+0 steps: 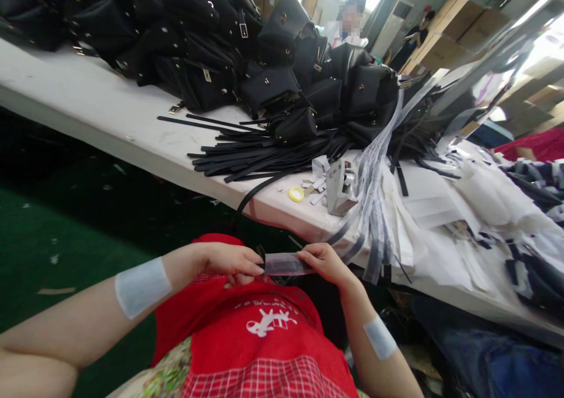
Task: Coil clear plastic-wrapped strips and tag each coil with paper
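Note:
Above my lap, a clear plastic sleeve (284, 264) is stretched level between my two hands. My left hand (235, 263) pinches a black strap (261, 252) at the sleeve's left end; how far the strap reaches into it I cannot tell. With thumb and fingers, my right hand (324, 261) grips the sleeve's right end. On the table edge just beyond lies a bundle of black straps (259, 157), one curving down over the edge. Several strips in clear plastic (374, 174) hang over the edge to the right.
Black bags (194, 39) with metal fittings are heaped along the back of the white table (110, 107). A small box (341, 187) and a yellow tape roll (296, 194) sit near its edge. White sheets (440, 221) cover the right side. One person (350, 22) is behind the bags.

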Demonstrator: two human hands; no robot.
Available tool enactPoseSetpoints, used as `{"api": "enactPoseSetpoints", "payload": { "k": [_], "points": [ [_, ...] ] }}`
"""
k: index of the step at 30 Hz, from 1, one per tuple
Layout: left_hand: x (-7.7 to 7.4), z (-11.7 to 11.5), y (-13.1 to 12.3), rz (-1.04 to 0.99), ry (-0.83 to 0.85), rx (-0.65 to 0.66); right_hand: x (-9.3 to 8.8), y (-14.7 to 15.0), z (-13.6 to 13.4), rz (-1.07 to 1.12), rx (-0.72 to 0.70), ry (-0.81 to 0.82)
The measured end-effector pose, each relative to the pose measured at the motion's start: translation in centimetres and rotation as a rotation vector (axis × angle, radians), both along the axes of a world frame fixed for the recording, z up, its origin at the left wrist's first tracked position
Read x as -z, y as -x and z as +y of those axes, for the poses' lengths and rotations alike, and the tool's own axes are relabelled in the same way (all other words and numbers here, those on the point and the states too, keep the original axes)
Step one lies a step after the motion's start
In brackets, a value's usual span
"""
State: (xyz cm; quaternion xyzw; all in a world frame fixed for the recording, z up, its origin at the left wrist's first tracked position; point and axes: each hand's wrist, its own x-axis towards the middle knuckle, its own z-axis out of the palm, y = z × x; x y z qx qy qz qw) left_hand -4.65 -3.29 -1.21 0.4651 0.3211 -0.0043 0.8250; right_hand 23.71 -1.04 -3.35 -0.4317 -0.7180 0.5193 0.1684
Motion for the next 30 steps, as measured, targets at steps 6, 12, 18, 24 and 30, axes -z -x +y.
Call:
{"api": "enactPoseSetpoints", "payload": {
  "k": [6,12,18,24,30],
  "points": [
    [-0.2,-0.2,-0.4,-0.023,0.131,-0.085,0.3,0.6,0.0,0.012,-0.029,-0.007],
    [-0.3,-0.7,-1.4,0.032,0.067,-0.121,0.1,1.2,0.0,0.034,-0.018,-0.023],
    [-1.7,-1.1,-2.6,-0.127,-0.028,-0.275,0.7,0.9,0.5,0.118,-0.017,-0.053],
    [-4.6,3.7,-4.0,-0.298,-0.269,-1.021,2.4,5.9,-2.5,0.135,-0.08,0.232],
    [-1.8,6.0,-4.7,0.232,-1.076,-0.675,-3.5,6.0,-2.4,0.553,-0.18,0.418]
  ]
}}
